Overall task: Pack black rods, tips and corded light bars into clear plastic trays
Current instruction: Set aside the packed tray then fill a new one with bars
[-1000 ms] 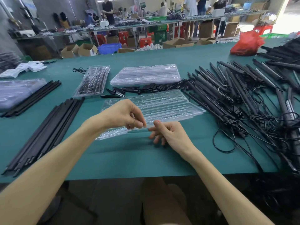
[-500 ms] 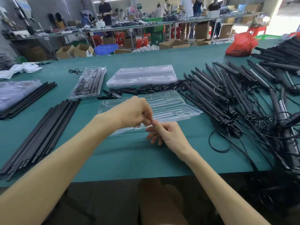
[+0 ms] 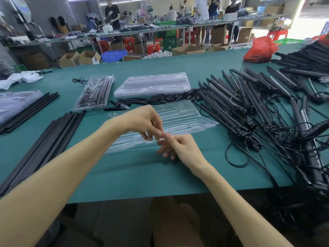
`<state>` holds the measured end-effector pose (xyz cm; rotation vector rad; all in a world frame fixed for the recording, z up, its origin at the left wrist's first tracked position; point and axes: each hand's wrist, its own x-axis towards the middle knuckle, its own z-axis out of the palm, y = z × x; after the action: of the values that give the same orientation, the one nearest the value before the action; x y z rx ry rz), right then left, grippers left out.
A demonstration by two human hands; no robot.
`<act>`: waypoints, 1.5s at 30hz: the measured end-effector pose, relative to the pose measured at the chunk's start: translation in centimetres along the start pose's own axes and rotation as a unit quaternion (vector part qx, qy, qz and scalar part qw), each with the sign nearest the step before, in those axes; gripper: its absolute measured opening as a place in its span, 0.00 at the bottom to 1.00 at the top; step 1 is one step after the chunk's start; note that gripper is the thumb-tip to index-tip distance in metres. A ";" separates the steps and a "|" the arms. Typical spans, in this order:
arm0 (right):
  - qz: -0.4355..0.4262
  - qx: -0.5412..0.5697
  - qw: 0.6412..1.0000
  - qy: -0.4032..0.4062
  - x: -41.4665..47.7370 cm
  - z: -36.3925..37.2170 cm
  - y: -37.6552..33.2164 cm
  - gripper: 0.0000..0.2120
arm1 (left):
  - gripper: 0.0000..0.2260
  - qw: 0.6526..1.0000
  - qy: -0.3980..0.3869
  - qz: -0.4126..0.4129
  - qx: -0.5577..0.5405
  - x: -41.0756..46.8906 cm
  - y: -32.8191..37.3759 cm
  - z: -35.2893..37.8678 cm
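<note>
Clear plastic tray (image 3: 178, 118) lies on the desk (image 3: 142, 172) just beyond both hands, with nothing in its channels. The left hand (image 3: 142, 122) has its fingers curled down, and its grip looks pinched on the tray's near lip. The right hand (image 3: 179, 147) sits just beside it, thumb tip touching the left fingertips (image 3: 157, 133), other fingers loosely curled. I cannot tell whether its grip has any plastic in it.

A second ago the two sets of fingertips were a little apart along that lip; now they meet at one spot. The tray has not shifted and no part has gone in. My reading is that the person is working at the lip, perhaps parting thin plastic layers, so filling has not begun.

Counting outward:
- One tray in hand.
- One packed tray (image 3: 94, 93) far left.
- One stack of empty trays (image 3: 153, 84) behind, its layers too fine to count.
- Tips (image 3: 160, 98) in a loose row between the stack and the tray, too many to count.
- Black rods (image 3: 53, 136) in two bundles at left, with a second bundle (image 3: 30, 109) farther out.
- Corded light bars (image 3: 249, 107) in one tangled heap at right, well past counting.
- One red bag (image 3: 260, 49) at the far right.
</note>
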<state>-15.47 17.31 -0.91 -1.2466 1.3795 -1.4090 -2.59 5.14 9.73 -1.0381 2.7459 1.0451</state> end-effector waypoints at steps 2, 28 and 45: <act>0.000 -0.001 1.000 -0.001 0.0 0.0 0.0 0.22 | 0.04 1.000 -0.009 -0.014 -0.017 0.1 0.0 -0.1; 0.000 0.002 1.000 -0.003 0.1 0.0 -0.3 0.20 | 0.02 0.999 -0.027 0.004 -0.023 0.1 -0.4 -0.8; -0.004 0.013 1.000 0.006 -0.2 -0.1 -0.5 0.20 | 0.04 0.982 0.028 0.058 0.175 -1.7 1.9 0.7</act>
<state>-15.49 17.56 -0.44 -1.2286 1.3612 -1.4376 -2.49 7.56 10.72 -0.8744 2.9175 0.5148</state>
